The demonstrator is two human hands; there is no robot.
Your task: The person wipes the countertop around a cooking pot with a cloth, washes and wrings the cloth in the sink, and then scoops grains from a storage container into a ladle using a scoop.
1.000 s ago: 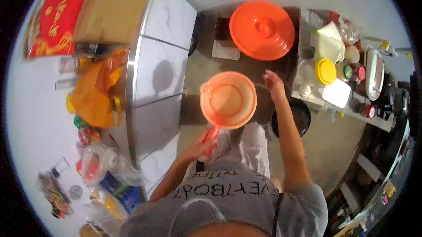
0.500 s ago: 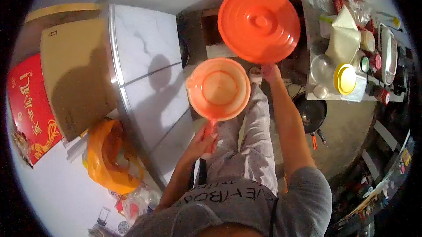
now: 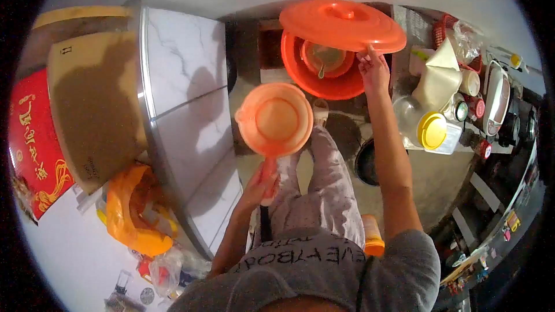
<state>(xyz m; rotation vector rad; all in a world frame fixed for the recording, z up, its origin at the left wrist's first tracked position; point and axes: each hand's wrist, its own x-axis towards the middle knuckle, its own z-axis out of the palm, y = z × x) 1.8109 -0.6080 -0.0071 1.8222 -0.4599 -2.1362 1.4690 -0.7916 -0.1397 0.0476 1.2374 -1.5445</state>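
My left hand [image 3: 261,187] is wrapped round the handle of an orange plastic water dipper [image 3: 276,120], its bowl facing up in front of my legs. My right hand [image 3: 373,69] grips the near rim of a large round orange lid [image 3: 347,26]. Held tilted, the lid partly covers a big orange bucket [image 3: 298,75] beneath it. Inside the bucket shows a smaller orange vessel [image 3: 326,57] with what looks like a spoon handle; the lid hides the rest.
A marbled white cabinet [image 3: 191,109] stands on my left, beside a cardboard box [image 3: 98,109] and an orange bag [image 3: 136,213]. At right, a counter holds a yellow-lidded jar [image 3: 432,131] and several containers. A dark pan [image 3: 367,163] and a yellow-orange container [image 3: 373,235] are low on the right.
My right hand has raised and tilted the lid, so the bucket's inside now shows. The dipper in my left hand has shifted slightly left.
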